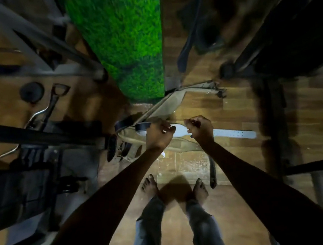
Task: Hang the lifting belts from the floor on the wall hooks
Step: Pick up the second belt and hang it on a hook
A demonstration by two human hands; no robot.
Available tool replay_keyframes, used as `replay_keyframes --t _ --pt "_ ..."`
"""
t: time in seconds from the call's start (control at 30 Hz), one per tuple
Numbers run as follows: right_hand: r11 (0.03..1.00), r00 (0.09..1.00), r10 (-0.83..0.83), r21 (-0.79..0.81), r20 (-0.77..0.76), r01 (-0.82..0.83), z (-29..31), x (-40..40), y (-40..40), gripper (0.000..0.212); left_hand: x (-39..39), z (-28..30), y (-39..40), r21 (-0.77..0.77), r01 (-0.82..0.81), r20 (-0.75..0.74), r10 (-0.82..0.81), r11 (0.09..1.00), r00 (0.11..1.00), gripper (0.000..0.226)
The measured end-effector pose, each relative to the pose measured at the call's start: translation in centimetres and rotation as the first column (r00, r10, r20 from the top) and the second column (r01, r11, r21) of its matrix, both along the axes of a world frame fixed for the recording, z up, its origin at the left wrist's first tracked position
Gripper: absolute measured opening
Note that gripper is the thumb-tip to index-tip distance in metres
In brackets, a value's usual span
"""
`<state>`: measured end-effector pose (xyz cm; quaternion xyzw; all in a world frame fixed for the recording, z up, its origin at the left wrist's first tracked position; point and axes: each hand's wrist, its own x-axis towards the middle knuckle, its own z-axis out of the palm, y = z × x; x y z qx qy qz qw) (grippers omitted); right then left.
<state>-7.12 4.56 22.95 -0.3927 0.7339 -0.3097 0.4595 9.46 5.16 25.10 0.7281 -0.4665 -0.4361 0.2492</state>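
both of my hands are down at floor level on one belt. my left hand (159, 134) is curled into a near fist, pinching the dark, rolled-looking end of a long pale grey-blue flat lifting belt (233, 133); my right hand (199, 126) is closed the same way on the belt just beside the left, with a short pale stretch showing between them. from the right hand the strap runs on, away from the left hand, lying flat on the brown wood-plank floor (235, 103), and i can make out a row of small punched holes near its far end. whether it has left the floor at the gripped part, i cannot tell.

as for progress, i judge this early in the job: this belt is only being picked up, nothing in my hands is near a hook, and i see no wall hooks clearly. below the right wrist, nearer my feet, a narrow dark leather-looking strap (212, 174) lies on the floor, and beside the left hand a dark padded belt piece (112, 147) lies too; both may be left to hang.

textures: the pale belt looks stiff and smooth, the floor glossy and worn, with a torn flap of tan floor covering (166, 106) just beyond my knuckles. farther ahead stands a fuzzy bright green artificial-grass panel (121, 35), blurred.
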Motion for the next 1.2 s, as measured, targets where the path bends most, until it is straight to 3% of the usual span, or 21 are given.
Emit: replay_keyframes --t 0.13,0.3,0.47,0.53,0.63,0.67,0.8,0.83,1.03,1.2 --pt "1.000 1.000 0.011 -0.009 0.003 -0.011 -7.7 1.5 -0.9 0.024 1.8 -8.2 -0.1 0.063 0.098 0.130 -0.105 0.993 0.986 0.024" --pt "0.999 0.995 0.046 0.003 0.089 -0.046 -17.8 3.7 -2.5 0.018 3.7 -16.9 -1.9 0.025 0.220 0.313 -0.217 0.975 0.925 0.019" --pt "0.998 0.988 0.066 -0.025 0.138 -0.063 -26.5 5.5 -4.0 0.012 5.5 -27.0 -3.7 0.063 0.313 0.526 -0.298 0.948 0.796 0.039" --pt "0.998 0.989 0.063 -0.034 0.133 -0.059 -29.5 5.8 -4.4 0.011 5.8 -30.9 -4.7 0.137 0.322 0.612 -0.335 0.937 0.716 0.058" --pt "0.997 0.991 0.071 -0.017 0.115 -0.070 -33.3 5.7 -4.6 0.017 6.3 -35.9 -6.2 0.326 0.348 0.731 -0.468 0.879 0.496 0.099" --pt "0.998 0.991 0.070 -0.013 0.111 -0.068 -33.9 5.5 -4.6 0.021 6.4 -36.9 -6.8 0.366 0.364 0.742 -0.505 0.856 0.441 0.103" --pt "0.996 0.994 0.092 -0.015 0.066 -0.091 -33.6 4.7 -4.1 0.018 6.6 -36.8 -7.2 0.378 0.447 0.783 -0.538 0.811 0.313 0.072" --pt "0.995 0.993 0.103 -0.002 0.050 -0.103 -32.9 4.6 -3.6 0.014 6.6 -35.7 -6.5 0.370 0.462 0.770 -0.544 0.806 0.334 0.069" --pt "0.956 0.975 0.223 0.193 0.001 -0.219 -25.4 3.6 0.5 0.014 5.5 -24.3 -1.6 0.209 0.454 0.553 -0.488 0.866 0.675 0.066" --pt "0.832 0.870 0.486 0.264 0.077 -0.488 -12.9 2.6 2.6 0.043 2.0 -10.6 0.2 0.168 0.425 0.407 -0.455 0.890 0.792 0.063"
